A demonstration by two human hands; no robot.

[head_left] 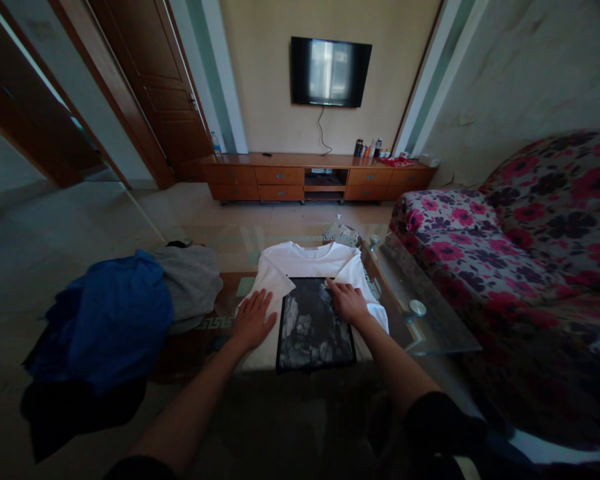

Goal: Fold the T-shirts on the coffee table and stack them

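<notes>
A white T-shirt (307, 261) with a dark printed panel (314, 327) lies flat on a glass table (430, 320), neck away from me. Both sleeves are folded inward. My left hand (253, 319) lies flat with fingers stretched out on the shirt's left side, next to the print. My right hand (347, 301) lies flat on the right side, fingers at the print's upper right corner. Neither hand holds anything.
A pile of blue (107, 320) and grey (193, 280) clothes sits at my left on the table, dark cloth hanging below it. A floral sofa (530, 247) stands at the right. A wooden TV cabinet (315, 177) and wall TV (330, 71) are ahead.
</notes>
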